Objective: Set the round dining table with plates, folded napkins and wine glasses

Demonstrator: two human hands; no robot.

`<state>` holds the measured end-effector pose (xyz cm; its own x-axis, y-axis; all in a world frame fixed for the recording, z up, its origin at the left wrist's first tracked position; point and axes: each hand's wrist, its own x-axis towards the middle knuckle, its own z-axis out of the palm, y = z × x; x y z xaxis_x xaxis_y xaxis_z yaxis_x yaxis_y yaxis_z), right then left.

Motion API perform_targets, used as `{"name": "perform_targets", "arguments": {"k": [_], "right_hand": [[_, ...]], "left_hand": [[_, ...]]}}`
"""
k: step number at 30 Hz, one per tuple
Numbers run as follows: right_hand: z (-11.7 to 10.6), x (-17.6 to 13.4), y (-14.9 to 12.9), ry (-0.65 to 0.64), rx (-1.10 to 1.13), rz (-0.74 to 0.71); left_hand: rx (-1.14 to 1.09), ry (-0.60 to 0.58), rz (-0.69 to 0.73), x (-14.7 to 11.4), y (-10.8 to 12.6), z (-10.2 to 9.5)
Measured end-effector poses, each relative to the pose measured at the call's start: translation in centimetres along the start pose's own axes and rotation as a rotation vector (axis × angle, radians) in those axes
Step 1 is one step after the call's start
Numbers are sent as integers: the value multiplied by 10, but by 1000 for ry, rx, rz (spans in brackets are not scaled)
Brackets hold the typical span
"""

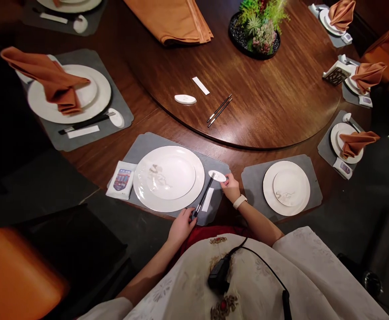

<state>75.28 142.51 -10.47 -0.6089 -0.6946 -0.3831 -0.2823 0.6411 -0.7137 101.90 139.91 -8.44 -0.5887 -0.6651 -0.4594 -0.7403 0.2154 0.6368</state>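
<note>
My left hand (182,224) pinches the near ends of a pair of black chopsticks (203,196) at the edge of a grey placemat (141,149). The tips of the chopsticks lie on a white oval chopstick rest (219,178). The fingers of my right hand (230,187) are closed on the right end of that rest. Just right of the chopsticks lies a narrow white paper strip (208,200). To their left, a small white plate (177,178) is stacked on a larger white plate (139,189). A white packet with a printed picture (121,180) sits at the placemat's left side.
A round wooden turntable (264,115) bears loose chopsticks (219,110), another rest (185,99), folded orange napkins (177,24) and a plant tray (257,40). Right of me, a placemat (314,195) holds two stacked plates. Settings with folded napkins surround the table. An orange chair (21,271) stands left.
</note>
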Motion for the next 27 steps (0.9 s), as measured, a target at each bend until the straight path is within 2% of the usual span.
{"name": "perform_targets", "arguments": {"k": [3, 5, 7, 9, 12, 15, 17, 20, 22, 24, 27], "right_hand": [[-4, -4, -1, 4, 2, -25], [-15, 0, -8, 16, -26, -59], [-34, 19, -25, 33, -80, -97], [-55, 56, -56, 63, -152, -151], [-79, 136, -123, 112, -286, -193], [-84, 214, -193, 99, -400, -69], [-80, 252, -226, 92, -453, 33], [-75, 289, -251, 97, -512, 121], [-74, 305, -255, 98, -540, 126], [-77, 319, -255, 86, -564, 118], [-80, 336, -257, 108, -587, 120]], "left_hand": [[-26, 17, 6, -6, 1, -2], [-40, 21, 32, -8, 3, -13], [-55, 28, 92, 0, 6, -36], [-47, 44, 166, 24, 12, -71], [49, 103, 270, 96, 32, -137], [193, 191, 356, 194, 67, -198], [284, 299, 363, 258, 91, -225], [392, 391, 355, 334, 114, -244], [446, 378, 352, 368, 119, -248], [479, 352, 347, 387, 118, -249], [494, 363, 315, 394, 114, -250]]}}
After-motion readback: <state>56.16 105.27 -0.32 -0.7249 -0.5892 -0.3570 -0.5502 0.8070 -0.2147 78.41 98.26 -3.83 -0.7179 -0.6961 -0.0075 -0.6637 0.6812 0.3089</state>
